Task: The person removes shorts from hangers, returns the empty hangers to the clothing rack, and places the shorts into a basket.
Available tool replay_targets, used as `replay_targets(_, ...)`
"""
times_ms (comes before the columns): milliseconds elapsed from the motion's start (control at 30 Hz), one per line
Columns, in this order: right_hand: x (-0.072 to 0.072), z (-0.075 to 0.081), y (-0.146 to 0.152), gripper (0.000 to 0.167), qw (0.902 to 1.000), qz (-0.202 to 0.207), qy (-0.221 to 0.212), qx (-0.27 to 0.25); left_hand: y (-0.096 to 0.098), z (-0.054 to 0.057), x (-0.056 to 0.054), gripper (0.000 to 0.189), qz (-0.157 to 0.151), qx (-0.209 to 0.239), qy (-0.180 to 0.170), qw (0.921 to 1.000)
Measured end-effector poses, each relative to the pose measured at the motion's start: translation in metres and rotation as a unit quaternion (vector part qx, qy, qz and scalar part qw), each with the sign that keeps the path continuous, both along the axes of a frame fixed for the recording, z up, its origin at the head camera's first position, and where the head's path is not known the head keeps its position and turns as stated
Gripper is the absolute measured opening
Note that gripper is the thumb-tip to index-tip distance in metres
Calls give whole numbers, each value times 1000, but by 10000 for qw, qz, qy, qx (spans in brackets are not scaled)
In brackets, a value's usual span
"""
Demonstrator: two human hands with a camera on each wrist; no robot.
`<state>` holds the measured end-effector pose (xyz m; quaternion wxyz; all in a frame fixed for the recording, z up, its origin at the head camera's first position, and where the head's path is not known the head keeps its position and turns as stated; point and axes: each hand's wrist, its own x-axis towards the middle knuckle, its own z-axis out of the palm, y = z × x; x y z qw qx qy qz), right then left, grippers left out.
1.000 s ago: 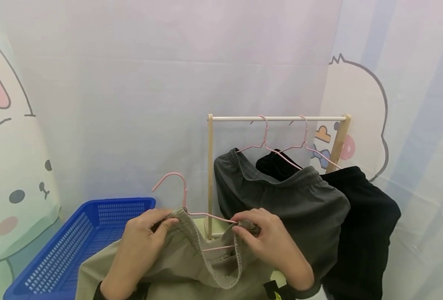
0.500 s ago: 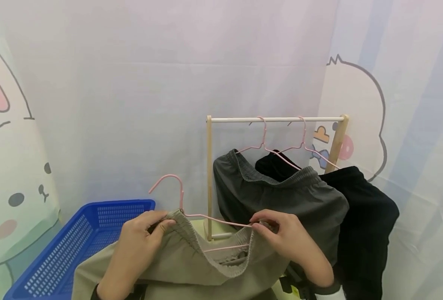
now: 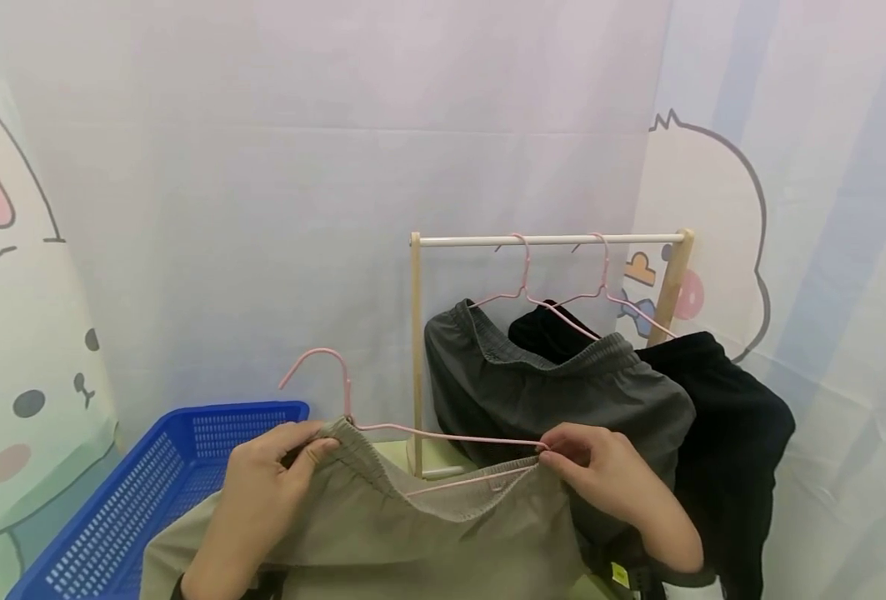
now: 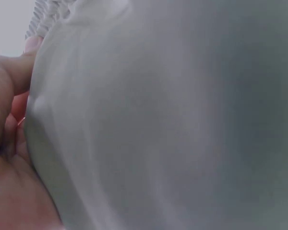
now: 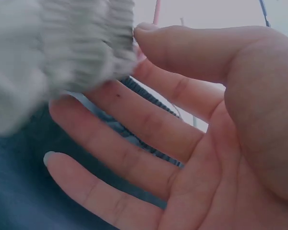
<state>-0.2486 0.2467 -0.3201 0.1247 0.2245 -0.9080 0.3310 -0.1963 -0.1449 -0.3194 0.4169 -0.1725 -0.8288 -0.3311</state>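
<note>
Khaki pants (image 3: 427,550) with a gathered elastic waistband spread across the front of the head view. A pink wire hanger (image 3: 443,435) runs inside the waist opening, its hook rising free at the left. My left hand (image 3: 262,492) pinches the waistband just left of the hook, thumb toward me. At the opposite end, my right hand (image 3: 615,479) pinches the waistband corner between thumb and index finger, where the hanger's tip meets it. In the right wrist view its other fingers extend below the waistband (image 5: 96,43). The pants' lower part lies out of frame.
Behind stands a small wooden rack (image 3: 416,350) with a white rail. Grey pants (image 3: 548,400) and black pants (image 3: 735,433) hang there on pink hangers, close behind my right hand. A blue plastic basket (image 3: 105,508) stands at the left.
My right hand has moved right and slightly down, stretching the waistband along the hanger. My left hand has shifted slightly left, and the hook with it.
</note>
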Motion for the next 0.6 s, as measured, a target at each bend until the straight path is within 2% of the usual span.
replay_targets(133,-1,-1,2,5,9999,-18,-100,71,0,0,1,11,-22,-10,-32,10000)
replay_targets(300,0,-2,-2,9,9998,166,-90,108,1,0,1,7,-58,-9,-215,9998)
replay_targets(433,0,-2,-4,9,9998,184,-51,112,1,0,1,10,-31,-40,-153,9999)
replay_targets(600,1,-1,-12,7,9991,18,415,-123,0,0,2,10,0,-98,-111,9999)
